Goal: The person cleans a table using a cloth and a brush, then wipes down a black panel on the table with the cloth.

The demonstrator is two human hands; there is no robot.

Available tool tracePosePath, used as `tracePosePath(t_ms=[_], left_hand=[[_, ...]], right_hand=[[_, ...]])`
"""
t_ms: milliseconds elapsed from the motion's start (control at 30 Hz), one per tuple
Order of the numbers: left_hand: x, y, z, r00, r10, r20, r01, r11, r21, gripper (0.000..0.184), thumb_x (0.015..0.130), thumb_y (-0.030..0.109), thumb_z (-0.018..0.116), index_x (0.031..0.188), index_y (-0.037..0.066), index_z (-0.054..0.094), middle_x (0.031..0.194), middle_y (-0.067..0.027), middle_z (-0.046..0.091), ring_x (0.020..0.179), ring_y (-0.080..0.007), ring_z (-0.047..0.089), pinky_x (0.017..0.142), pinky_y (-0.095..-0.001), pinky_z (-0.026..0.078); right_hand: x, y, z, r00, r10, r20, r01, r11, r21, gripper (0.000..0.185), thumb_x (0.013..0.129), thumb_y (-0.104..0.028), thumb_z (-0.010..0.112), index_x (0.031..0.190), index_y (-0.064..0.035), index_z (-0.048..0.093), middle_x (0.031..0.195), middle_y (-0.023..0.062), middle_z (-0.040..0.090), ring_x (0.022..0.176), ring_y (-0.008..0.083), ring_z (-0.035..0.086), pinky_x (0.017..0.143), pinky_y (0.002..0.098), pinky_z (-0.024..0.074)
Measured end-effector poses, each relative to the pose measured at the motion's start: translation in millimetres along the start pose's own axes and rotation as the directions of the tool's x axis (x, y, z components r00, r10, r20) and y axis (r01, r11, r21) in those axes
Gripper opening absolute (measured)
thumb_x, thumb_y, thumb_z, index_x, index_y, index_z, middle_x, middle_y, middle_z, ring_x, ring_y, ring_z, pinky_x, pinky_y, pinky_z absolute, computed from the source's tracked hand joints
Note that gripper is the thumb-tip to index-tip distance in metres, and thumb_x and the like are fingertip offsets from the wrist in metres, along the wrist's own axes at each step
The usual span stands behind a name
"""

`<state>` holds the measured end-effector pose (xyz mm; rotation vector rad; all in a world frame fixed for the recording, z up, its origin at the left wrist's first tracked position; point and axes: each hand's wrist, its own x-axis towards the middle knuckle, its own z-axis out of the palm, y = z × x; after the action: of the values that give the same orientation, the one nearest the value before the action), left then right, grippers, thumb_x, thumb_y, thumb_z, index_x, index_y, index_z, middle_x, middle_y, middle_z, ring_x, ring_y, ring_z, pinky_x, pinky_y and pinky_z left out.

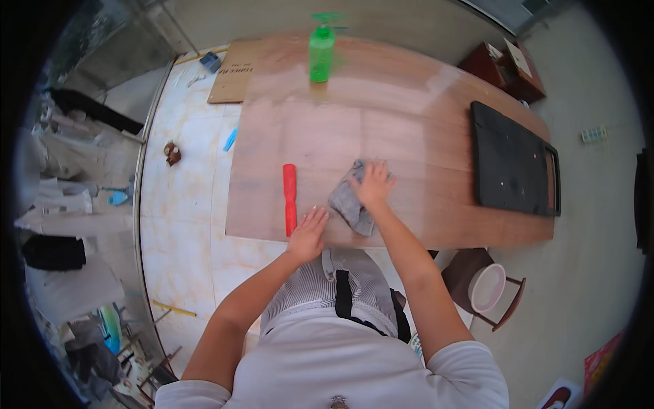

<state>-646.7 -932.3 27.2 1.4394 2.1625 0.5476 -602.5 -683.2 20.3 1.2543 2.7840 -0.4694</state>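
Note:
A grey cloth (349, 204) lies crumpled on the wooden table (409, 150). My right hand (375, 183) presses on the cloth's upper right part, its fingers spread flat. At the table's near edge rests my left hand (310, 234), palm down with fingers stretched and nothing held. Just left of it is a red tool handle (290, 198), lying lengthwise on the table. A green pump bottle (321, 56) stands upright toward the far edge.
A black panel with a frame (507, 160) lies at the table's right. Beyond the far right corner are reddish-brown boxes (501, 68). A chair (466, 273) bearing a pink basin (488, 286) stands near the front edge. Cardboard (233, 75) lies at the far left.

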Motion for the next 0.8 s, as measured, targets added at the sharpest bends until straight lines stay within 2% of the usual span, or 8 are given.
tracePosePath(t_ms=[33, 67, 133, 267, 367, 533, 700, 800], left_hand=[[13, 9, -2, 1.0, -0.007, 0.023, 0.008, 1.0, -0.03, 0.083, 0.077, 0.019, 0.067, 0.149, 0.003, 0.027, 0.157, -0.0147, 0.023, 0.147, -0.0321, 0.018, 0.118, -0.0457, 0.02], [24, 13, 2, 0.997, -0.01, 0.072, 0.01, 1.0, 0.0, 0.096, 0.079, 0.035, 0.072, 0.151, 0.002, 0.018, 0.159, -0.0171, 0.013, 0.148, -0.0333, 0.013, 0.118, -0.0481, 0.018], [47, 27, 4, 0.988, 0.004, 0.157, -0.009, 1.0, 0.03, 0.102, 0.078, 0.041, 0.073, 0.151, 0.0, 0.015, 0.159, -0.0201, 0.01, 0.148, -0.0352, 0.009, 0.118, -0.0502, 0.016], [73, 33, 32, 0.972, 0.071, 0.226, -0.086, 0.995, 0.056, 0.11, 0.075, 0.048, 0.075, 0.15, -0.004, 0.015, 0.157, -0.0263, 0.01, 0.147, -0.0404, 0.007, 0.117, -0.0538, 0.014], [82, 24, 61, 0.981, 0.144, 0.131, -0.156, 0.984, 0.089, 0.109, 0.075, 0.048, 0.074, 0.149, -0.007, 0.016, 0.157, -0.028, 0.01, 0.147, -0.0421, 0.007, 0.117, -0.0536, 0.014], [108, 35, 68, 0.996, 0.036, 0.082, -0.052, 0.978, 0.2, 0.106, 0.075, 0.043, 0.075, 0.149, -0.007, 0.018, 0.157, -0.0275, 0.012, 0.147, -0.0419, 0.01, 0.117, -0.0537, 0.014], [245, 19, 60, 0.996, 0.087, -0.018, -0.083, 0.985, 0.149, 0.107, 0.072, 0.038, 0.078, 0.15, -0.002, 0.018, 0.158, -0.0208, 0.015, 0.147, -0.0379, 0.015, 0.117, -0.0528, 0.018], [372, 26, 28, 1.0, 0.017, -0.014, -0.014, 0.977, 0.213, 0.111, 0.07, 0.039, 0.08, 0.151, 0.0, 0.016, 0.159, -0.0196, 0.015, 0.147, -0.0361, 0.017, 0.116, -0.0509, 0.021]], right_hand=[[-20, -3, 3, 0.999, -0.038, 0.035, 0.038, 0.999, -0.001, 0.069, 0.082, -0.051, 0.064, 0.14, -0.0197, 0.043, 0.15, 0.0194, 0.03, 0.14, 0.0398, 0.024, 0.1, 0.0693, 0.0292], [-38, 1, 4, 0.994, -0.079, 0.071, 0.079, 0.997, -0.005, 0.077, 0.08, -0.055, 0.065, 0.146, -0.0243, 0.038, 0.155, 0.0201, 0.023, 0.145, 0.0411, 0.016, 0.101, 0.0721, 0.026], [-62, 25, 27, 0.986, -0.042, 0.16, 0.04, 0.999, 0.012, 0.091, 0.075, -0.062, 0.066, 0.152, -0.036, 0.024, 0.161, 0.0188, 0.003, 0.147, 0.0433, 0.002, 0.105, 0.0746, 0.0157], [-102, 46, 9, 0.971, -0.09, 0.223, 0.085, 0.996, 0.034, 0.092, 0.076, -0.063, 0.065, 0.152, -0.0366, 0.022, 0.16, 0.0207, 0.006, 0.147, 0.0431, 0.002, 0.104, 0.075, 0.0164], [-104, 61, 6, 0.962, -0.135, 0.236, 0.133, 0.991, 0.022, 0.094, 0.076, -0.063, 0.065, 0.153, -0.0341, 0.02, 0.159, 0.0234, 0.007, 0.147, 0.0441, 0.001, 0.107, 0.073, 0.0135], [-77, 77, 29, 0.945, -0.249, 0.21, 0.236, 0.968, 0.089, 0.095, 0.077, -0.057, 0.067, 0.154, -0.029, 0.018, 0.157, 0.0278, 0.009, 0.146, 0.0451, 0.003, 0.111, 0.068, 0.0082], [48, 114, 22, 0.978, -0.21, -0.01, 0.209, 0.965, 0.159, 0.097, 0.077, -0.054, 0.069, 0.154, -0.0297, 0.017, 0.157, 0.0275, 0.007, 0.147, 0.0444, -0.001, 0.113, 0.0653, 0.0036], [169, 136, 2, 0.991, -0.084, 0.109, 0.079, 0.996, 0.047, 0.101, 0.076, -0.061, 0.068, 0.155, -0.0329, 0.012, 0.159, 0.0251, 0.0, 0.147, 0.0423, -0.007, 0.112, 0.0659, 0.0015]])
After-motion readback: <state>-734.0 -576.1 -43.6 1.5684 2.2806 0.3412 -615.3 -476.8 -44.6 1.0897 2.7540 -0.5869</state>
